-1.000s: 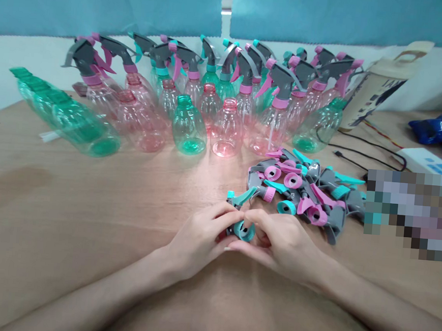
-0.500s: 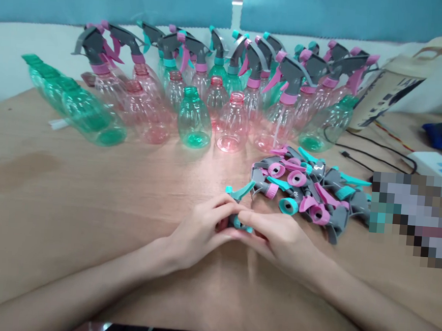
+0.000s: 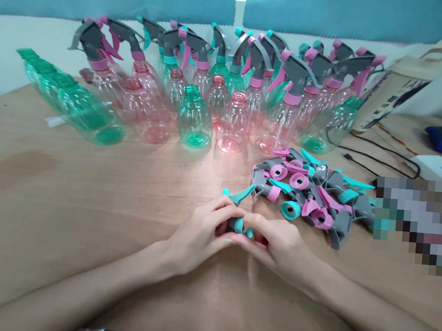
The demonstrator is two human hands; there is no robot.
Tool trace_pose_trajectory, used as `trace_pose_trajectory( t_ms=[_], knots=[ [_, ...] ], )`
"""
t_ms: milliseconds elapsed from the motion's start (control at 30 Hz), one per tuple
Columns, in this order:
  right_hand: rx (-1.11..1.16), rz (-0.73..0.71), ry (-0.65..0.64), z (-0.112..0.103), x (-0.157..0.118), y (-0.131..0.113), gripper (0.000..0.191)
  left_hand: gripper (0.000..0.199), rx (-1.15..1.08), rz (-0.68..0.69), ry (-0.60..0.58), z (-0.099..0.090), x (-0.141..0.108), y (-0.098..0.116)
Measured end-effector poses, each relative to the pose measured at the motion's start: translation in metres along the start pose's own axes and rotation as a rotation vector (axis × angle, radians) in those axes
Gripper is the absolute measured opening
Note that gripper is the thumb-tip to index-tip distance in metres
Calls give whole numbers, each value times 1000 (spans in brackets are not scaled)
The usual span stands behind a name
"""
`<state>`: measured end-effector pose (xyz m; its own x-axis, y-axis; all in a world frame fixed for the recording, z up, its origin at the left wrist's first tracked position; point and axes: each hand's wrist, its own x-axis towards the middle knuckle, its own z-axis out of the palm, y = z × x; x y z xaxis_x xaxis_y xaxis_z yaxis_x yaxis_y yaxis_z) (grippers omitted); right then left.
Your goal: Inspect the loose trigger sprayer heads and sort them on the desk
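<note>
Low over the middle of the table, my left hand (image 3: 200, 235) is wrapped round a grey and teal spray head (image 3: 235, 224), whose teal trigger sticks up above the fingers. My right hand (image 3: 282, 239) meets it from the right, its thumb and fingers pinched at the teal collar end of the same spray head. Both hands' fingertips touch below it. Just right of and beyond my hands lies a pile of loose spray heads (image 3: 299, 182) in grey, pink and teal.
Behind stand pink bottles (image 3: 235, 126) and green bottles (image 3: 196, 120), several topped with spray heads. A tall printed bottle (image 3: 395, 92), a black cable (image 3: 382, 152) and a white box (image 3: 440, 167) are at the right. The wooden table (image 3: 88, 196) has a brown stain.
The view has shifted slightly. The fingers of my right hand have moved a little at the collar, and more of the teal collar shows between my hands.
</note>
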<state>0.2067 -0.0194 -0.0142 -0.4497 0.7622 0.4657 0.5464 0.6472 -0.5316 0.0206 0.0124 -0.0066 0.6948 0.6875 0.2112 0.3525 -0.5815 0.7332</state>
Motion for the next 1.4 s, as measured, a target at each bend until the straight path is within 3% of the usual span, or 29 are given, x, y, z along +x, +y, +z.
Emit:
trace_pose_trajectory(
  t_ms=[233,600,933,1067,1267,1400],
  knots=[
    [13,-6,-7,2,0,2,32,24,28,-4,26,-1,0,0],
    [278,266,-28,-6,2,0,19,22,33,-67,88,-4,2,2],
    [329,274,22,-13,4,1,9,22,66,-50,127,-6,1,0],
    [461,385,35,-10,3,0,4,21,97,-33,144,-7,2,-2],
    [769,615,-39,-4,4,10,28,23,228,61,175,-5,1,-4],
    [847,664,-176,-10,6,17,27,21,358,187,176,-1,-1,-4]
  ],
)
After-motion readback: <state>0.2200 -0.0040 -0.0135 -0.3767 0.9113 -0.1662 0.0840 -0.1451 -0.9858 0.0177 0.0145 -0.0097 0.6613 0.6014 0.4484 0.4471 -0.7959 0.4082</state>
